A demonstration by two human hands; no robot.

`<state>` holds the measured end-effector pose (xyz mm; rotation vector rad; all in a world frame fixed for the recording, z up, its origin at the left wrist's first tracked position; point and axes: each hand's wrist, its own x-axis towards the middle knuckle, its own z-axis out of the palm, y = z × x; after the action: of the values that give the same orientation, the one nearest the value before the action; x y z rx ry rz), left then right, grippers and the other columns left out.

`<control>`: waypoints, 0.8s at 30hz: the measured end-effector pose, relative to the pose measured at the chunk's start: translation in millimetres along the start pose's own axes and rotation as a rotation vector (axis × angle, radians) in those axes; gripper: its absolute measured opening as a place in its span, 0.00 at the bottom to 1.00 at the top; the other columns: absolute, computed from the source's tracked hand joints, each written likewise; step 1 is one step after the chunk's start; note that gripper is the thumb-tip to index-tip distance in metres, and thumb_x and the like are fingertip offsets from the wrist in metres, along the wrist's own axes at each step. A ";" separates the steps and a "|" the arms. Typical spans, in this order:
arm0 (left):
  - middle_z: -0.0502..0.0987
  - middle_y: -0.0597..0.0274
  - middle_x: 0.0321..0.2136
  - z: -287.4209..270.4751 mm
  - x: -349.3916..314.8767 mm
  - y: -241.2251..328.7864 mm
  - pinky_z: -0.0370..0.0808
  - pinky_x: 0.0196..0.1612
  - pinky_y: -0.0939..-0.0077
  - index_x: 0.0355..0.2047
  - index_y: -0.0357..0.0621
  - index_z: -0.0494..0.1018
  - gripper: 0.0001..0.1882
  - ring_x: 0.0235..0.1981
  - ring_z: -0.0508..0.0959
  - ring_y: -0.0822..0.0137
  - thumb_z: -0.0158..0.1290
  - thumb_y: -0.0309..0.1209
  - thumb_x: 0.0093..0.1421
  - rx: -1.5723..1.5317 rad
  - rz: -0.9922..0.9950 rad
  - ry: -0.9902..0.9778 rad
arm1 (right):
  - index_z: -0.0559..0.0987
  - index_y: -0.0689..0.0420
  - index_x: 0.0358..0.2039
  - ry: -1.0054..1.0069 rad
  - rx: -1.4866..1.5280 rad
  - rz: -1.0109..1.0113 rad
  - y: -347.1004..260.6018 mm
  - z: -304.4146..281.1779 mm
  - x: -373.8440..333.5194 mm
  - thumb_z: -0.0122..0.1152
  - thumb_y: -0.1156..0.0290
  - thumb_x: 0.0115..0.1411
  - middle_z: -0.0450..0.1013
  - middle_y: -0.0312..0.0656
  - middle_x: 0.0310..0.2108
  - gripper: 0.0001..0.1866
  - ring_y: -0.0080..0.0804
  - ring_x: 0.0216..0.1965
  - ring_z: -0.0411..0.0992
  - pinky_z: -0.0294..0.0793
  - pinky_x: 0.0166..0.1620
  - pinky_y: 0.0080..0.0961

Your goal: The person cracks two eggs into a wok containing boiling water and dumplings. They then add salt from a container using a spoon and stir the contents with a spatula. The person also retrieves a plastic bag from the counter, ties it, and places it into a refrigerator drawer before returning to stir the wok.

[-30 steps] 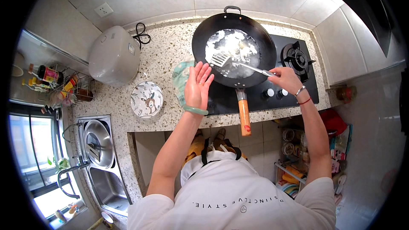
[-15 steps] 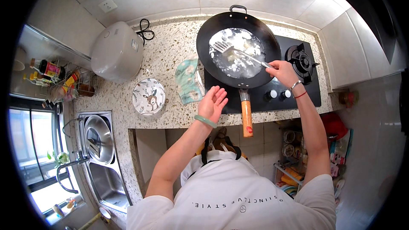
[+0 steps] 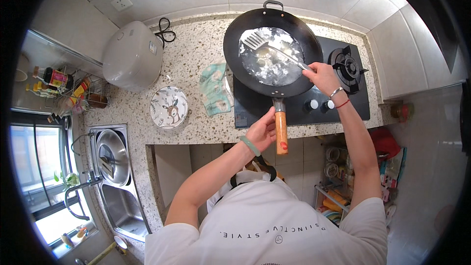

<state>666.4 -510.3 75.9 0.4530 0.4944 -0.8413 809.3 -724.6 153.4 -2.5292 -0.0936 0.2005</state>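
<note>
A black wok [image 3: 314, 51] sits on the stove with bubbling clear liquid and white, foamy pieces [image 3: 277, 66] inside. My right hand [image 3: 321, 77] is closed around the shaft of a slotted metal spatula [image 3: 288, 58]. The spatula's head tilts over the left part of the contents. My left hand [image 3: 262, 131] is at the left side of the wok's wooden handle [image 3: 281, 130], fingers partly bent and not wrapped over it. Its thumb reaches the handle's upper end; whether some fingertips lie beneath the handle is hidden.
Left of the stove lie a green patterned cloth [image 3: 215, 91] and a plate with a deer picture [image 3: 169, 122]. A white rice cooker [image 3: 131, 56] stands behind them. A bare gas burner [image 3: 349, 68] is at right, a steel sink [image 3: 122, 208] at far left.
My left hand has moved right and slightly down, from beside the wok to its wooden handle. The right hand keeps the spatula, whose head has shifted slightly. The view has moved a little.
</note>
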 end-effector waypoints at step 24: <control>0.73 0.54 0.41 25.4 -9.7 -17.8 0.77 0.40 0.71 0.45 0.42 0.64 0.17 0.41 0.76 0.62 0.45 0.41 0.63 0.039 -0.080 -0.001 | 0.78 0.64 0.32 0.109 -0.185 0.125 31.8 -78.3 -50.5 0.60 0.63 0.51 0.74 0.49 0.23 0.15 0.38 0.25 0.73 0.69 0.30 0.28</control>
<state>652.8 -529.3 98.5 0.4705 0.4984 -0.9299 773.1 -800.2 205.0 -2.7273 0.0941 0.1074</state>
